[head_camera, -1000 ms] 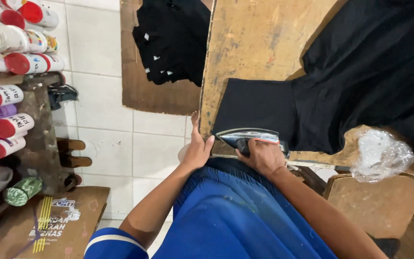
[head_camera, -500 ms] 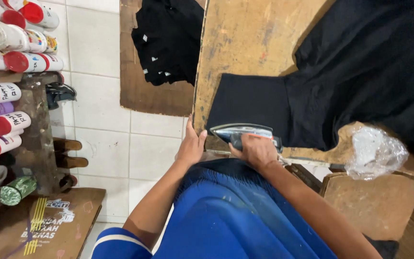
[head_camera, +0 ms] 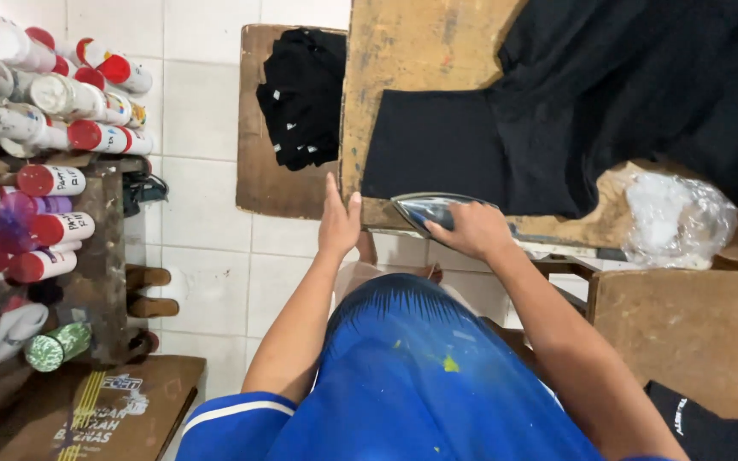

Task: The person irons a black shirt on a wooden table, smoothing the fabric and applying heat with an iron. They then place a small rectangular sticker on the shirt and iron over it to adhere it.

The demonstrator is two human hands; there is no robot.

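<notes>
The right hand [head_camera: 471, 230] grips an iron [head_camera: 429, 209] at the bench [head_camera: 412, 51] edge, just below a black shirt [head_camera: 591, 102]. The left hand [head_camera: 339, 224] rests open, fingers straight, against the bench corner.

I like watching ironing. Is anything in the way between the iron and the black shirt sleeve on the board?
Nothing visible. The right hand grips the iron at the near edge of the wooden board, and the black shirt sleeve lies flat just beyond its tip. The left hand rests at the board's corner, off to the side.

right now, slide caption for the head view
Right hand grips an iron beside a black shirt; left hand rests at the board's edge.
</notes>
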